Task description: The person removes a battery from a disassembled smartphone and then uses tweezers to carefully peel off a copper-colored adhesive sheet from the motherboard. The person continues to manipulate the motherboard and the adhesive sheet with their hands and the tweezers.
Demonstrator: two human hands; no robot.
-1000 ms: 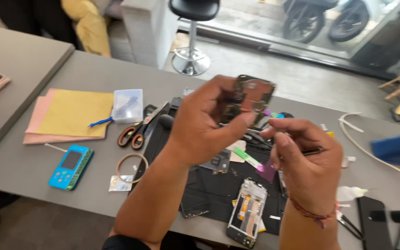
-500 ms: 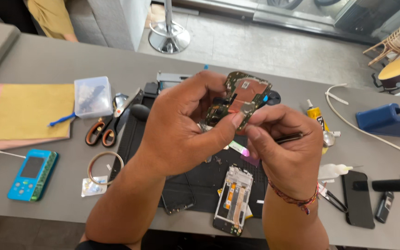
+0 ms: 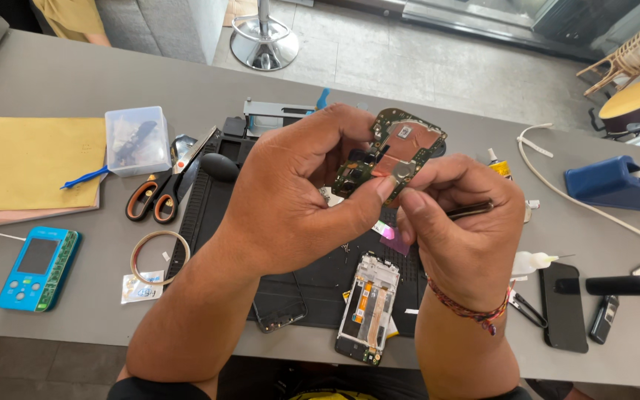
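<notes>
- Circuit board (image 3: 398,148): a second ago held high over the black work mat (image 3: 312,278), apart from the right hand (image 3: 464,222); now the right hand has closed in, thumb and forefinger at the board's lower edge.
- Left hand (image 3: 298,192): thumb now pressed against the board's metal shield, tip to tip with the right thumb.
- Thin dark tool (image 3: 470,210) in the right hand: earlier angled out toward the mat's right side, now tucked flat behind the fingers.
- Both hands sit lower over the mat, nearer the opened phone frame (image 3: 368,307).
</notes>
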